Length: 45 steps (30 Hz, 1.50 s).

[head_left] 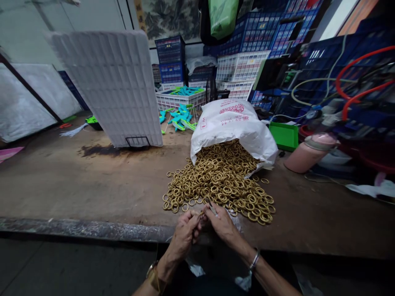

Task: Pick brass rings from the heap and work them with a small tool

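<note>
My left hand is closed, its fingertips pinching a brass-coloured ring, of which only a small part shows. Close beside it, my right hand is wrapped round a small knife with a dark, narrow tip; the rest of it is hidden in the palm. The fingertips of both hands almost meet at the ring, just over the front edge of the table. Right beyond them lies a heap of brass-coloured rings, spilling out of the open mouth of a white woven sack with red print.
A ribbed white panel stands on the wooden table at left. Turquoise and green plastic parts lie behind, near stacked blue crates. At right are a green tray, a pink bottle and an orange hose.
</note>
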### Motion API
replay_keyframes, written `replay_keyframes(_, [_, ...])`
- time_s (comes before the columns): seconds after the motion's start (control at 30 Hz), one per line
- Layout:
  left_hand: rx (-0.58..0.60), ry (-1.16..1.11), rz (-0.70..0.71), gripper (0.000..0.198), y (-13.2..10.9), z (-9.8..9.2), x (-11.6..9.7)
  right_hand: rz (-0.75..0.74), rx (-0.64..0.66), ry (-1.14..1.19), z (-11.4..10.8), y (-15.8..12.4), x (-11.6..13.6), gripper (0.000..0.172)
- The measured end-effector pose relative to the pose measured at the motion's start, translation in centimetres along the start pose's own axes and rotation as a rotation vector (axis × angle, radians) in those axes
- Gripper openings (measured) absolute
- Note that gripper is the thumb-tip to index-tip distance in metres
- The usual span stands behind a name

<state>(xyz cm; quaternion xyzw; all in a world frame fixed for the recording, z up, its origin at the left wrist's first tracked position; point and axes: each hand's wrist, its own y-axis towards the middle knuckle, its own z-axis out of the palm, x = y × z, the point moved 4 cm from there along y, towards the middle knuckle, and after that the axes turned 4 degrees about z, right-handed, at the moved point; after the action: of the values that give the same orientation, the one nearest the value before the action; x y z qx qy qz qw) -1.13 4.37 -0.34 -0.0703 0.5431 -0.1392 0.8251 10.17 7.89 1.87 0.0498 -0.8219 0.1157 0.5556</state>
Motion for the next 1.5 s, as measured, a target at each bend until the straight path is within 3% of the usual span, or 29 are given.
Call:
replay_keyframes(0.17, [-0.043,0.037,0.052,0.032,-0.1,0.0,-0.5,-0.202,-0.039,-0.401,0.4,-0.8,-0.4,0.014])
replay_keyframes(0.23, [-0.059,0.053,0.065,0.033,-0.2,0.0,-0.7,-0.255,-0.018,-0.529,0.8,-1.2,-0.6,0.020])
replay_keyframes(0.43, [-0.111,0.095,0.060,0.034,-0.3,0.0,-1.1,-0.251,-0.032,-0.754,1.3,-1.7,-0.5,0.028])
replay_keyframes(0.6, [-0.075,0.144,0.102,0.035,-0.9,-0.1,-1.1,-0.176,0.002,-0.835,0.9,-1.1,-0.9,0.026])
replay_keyframes(0.77, [0.001,0.028,0.010,0.033,-2.0,-0.1,-0.6,-0.114,-0.044,-0.872,0.4,0.1,-1.0,0.022])
replay_keyframes(0.9, [-0.058,-0.222,-0.021,0.032,-2.0,-1.0,-0.2,-0.208,-0.067,-0.832,1.9,1.1,0.1,0.028])
replay_keyframes(1.0, [-0.076,-0.285,-0.009,0.031,-1.8,-1.7,0.1,-0.214,-0.046,-0.848,3.3,2.6,-0.1,0.039])
replay_keyframes(1.07, [-0.114,-0.297,0.018,0.029,-1.6,-2.3,0.1,-0.225,-0.051,-0.895,3.9,3.7,-0.6,0.038])
replay_keyframes(1.23, [-0.118,-0.401,0.006,0.020,-1.5,-2.8,0.2,-0.237,-0.058,-0.990,4.1,5.2,-2.0,0.026])
replay_keyframes(1.5, [-0.147,-0.487,-0.017,0.015,-0.7,-3.1,0.4,-0.226,-0.037,-1.059,3.5,5.6,-3.8,0.022])
